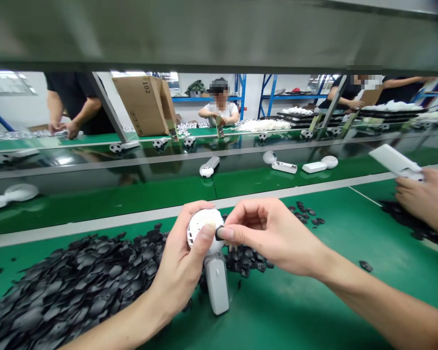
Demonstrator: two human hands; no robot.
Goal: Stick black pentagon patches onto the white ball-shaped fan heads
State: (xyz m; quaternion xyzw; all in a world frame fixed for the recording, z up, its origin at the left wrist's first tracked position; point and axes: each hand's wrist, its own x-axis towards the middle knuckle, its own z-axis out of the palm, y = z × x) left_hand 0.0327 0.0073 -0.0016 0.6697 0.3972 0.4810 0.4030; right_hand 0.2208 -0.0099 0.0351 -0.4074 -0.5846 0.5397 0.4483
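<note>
My left hand (182, 253) is wrapped round the round white head of a handheld fan (217, 284), whose grey-white handle points down toward me. Slots and small holes show on the ball-shaped head. Between thumb and forefinger, my right hand (270, 233) pinches a small black plastic piece (219, 233) against the right side of that head. Whether the piece sits in a recess I cannot tell. Left of my hands lies a big heap of black pieces (105, 272), and a smaller cluster of them (246, 260) is just behind the fan's handle.
Beyond a pale rail, a green conveyor (160, 187) carries several white fans (209, 167). A co-worker's hand (427, 194) at the right holds a white fan part (396, 160) above more black pieces. Across the line, other people work near a cardboard box (142, 104). A metal panel (219, 36) hangs overhead.
</note>
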